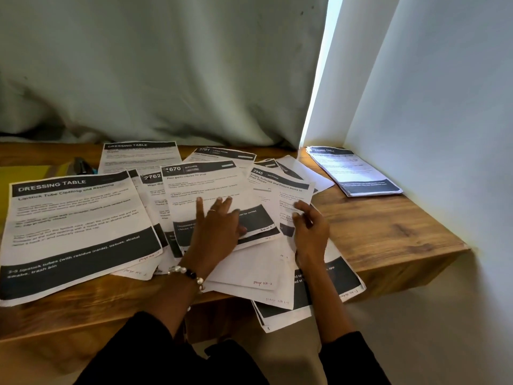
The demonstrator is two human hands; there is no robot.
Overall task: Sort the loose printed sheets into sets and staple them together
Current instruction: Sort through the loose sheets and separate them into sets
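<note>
While the left hand (216, 223) lies flat with straight fingers on the kitchen sheet (205, 195), the right hand (309, 226) pinches the bedroom sheet (280, 195), lying toward 12 o'clock. A stapled set (355, 170) sits at 1 o'clock on the worktop (394, 229).

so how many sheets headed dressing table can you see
3: a large sheet at front left, one at back left, one topping the stack at far right. Others may be hidden in the pile.
</note>
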